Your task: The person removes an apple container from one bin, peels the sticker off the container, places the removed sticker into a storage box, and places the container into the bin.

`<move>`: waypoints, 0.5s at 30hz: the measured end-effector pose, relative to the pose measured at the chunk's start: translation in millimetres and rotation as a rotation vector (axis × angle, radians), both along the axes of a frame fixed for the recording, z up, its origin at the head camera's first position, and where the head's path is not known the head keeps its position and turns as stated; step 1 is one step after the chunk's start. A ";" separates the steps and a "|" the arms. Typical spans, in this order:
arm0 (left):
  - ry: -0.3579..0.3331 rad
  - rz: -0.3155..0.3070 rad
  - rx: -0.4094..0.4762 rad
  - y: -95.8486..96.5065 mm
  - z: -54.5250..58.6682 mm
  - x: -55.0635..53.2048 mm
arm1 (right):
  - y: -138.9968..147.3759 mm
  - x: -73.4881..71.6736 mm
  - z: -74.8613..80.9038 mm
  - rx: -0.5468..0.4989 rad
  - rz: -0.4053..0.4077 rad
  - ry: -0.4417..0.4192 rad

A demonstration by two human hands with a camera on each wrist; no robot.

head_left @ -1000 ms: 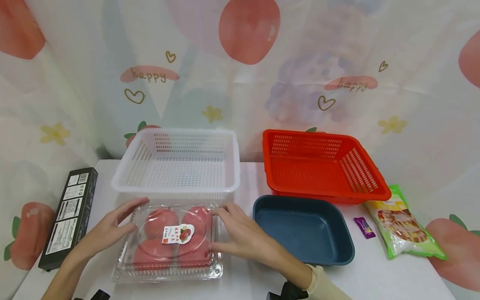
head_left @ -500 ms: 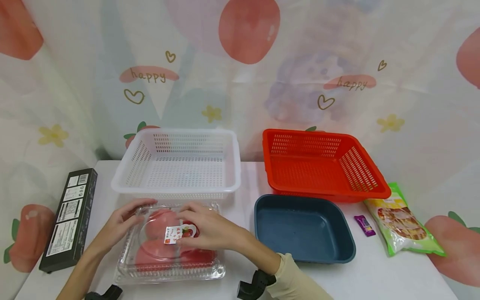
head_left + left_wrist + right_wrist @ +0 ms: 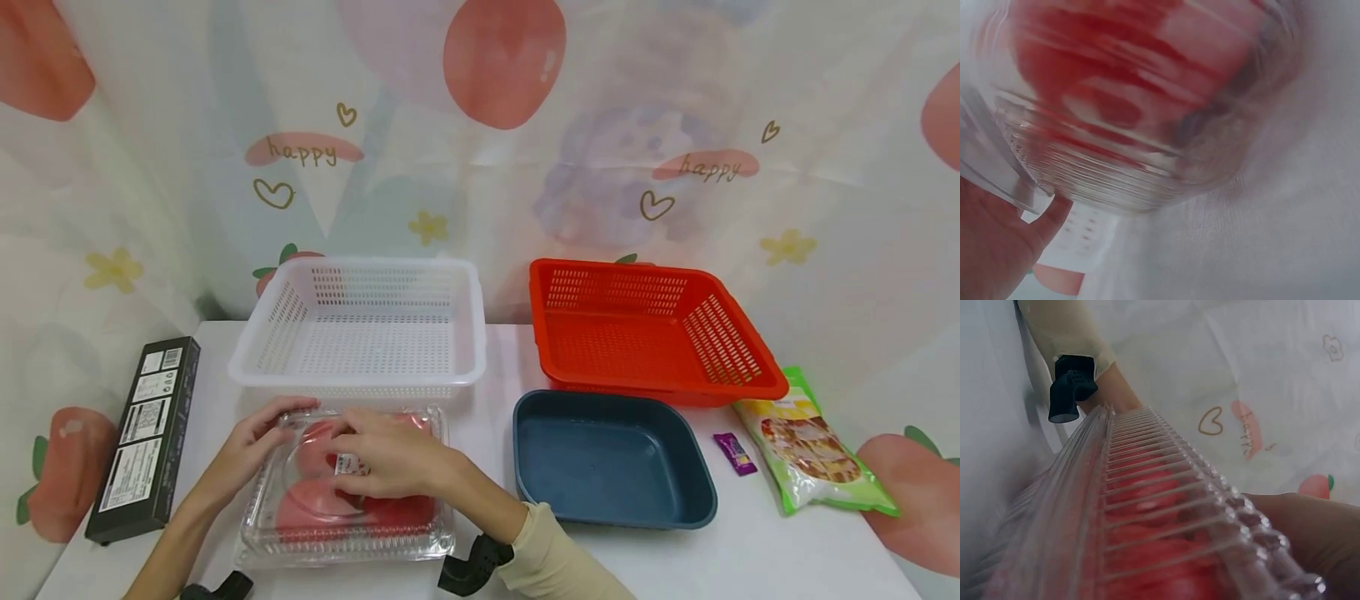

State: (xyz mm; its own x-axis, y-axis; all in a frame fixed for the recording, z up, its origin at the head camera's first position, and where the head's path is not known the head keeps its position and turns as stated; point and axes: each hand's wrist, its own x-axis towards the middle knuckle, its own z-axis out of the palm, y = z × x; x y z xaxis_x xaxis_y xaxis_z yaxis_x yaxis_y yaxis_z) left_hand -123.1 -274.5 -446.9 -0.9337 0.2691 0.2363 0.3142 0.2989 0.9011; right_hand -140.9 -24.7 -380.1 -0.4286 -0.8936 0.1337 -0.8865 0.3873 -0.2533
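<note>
A clear plastic clamshell container (image 3: 352,550) lies on the table, with several round red fruits (image 3: 318,500) showing through its lid. My left hand (image 3: 243,446) is at the container's back left; in the left wrist view its thumb (image 3: 1054,215) touches the rim, with the other fingers behind the clear edge. Palm down, my right hand (image 3: 393,458) lies over the middle of the lid, its fingers bent toward the left. It partly covers the white label (image 3: 351,464), and its thumb lies along the label's lower edge. In the right wrist view, the container's ribbed side (image 3: 1147,487) fills the middle.
Behind the container stands a white perforated basket (image 3: 465,377). To the right are a red basket (image 3: 637,387) and a dark blue tub (image 3: 615,512). A small purple packet (image 3: 735,454) and a green snack bag (image 3: 817,458) lie farther right. At the left edge is a black box (image 3: 146,437).
My right hand has moved left from the container's right edge to the middle of the lid, over the label. My left hand has shifted slightly right along the back left corner.
</note>
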 end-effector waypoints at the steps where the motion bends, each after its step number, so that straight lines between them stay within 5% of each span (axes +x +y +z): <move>1: -0.001 0.003 -0.003 0.1 -0.1 0.3 | -0.3 0.5 -1.0 -0.002 -0.004 -0.003; 15: -0.005 0.020 -0.018 1.6 1.3 1.3 | -3.6 2.6 -9.0 0.026 -0.023 0.059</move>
State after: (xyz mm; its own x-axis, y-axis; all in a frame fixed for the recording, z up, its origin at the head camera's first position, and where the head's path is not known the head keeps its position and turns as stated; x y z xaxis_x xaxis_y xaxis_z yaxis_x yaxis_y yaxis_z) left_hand -121.8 -272.9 -445.6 -0.9401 0.2545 0.2266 0.3032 0.3211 0.8972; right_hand -138.3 -28.2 -389.1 -0.4410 -0.8871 0.1364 -0.8904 0.4133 -0.1909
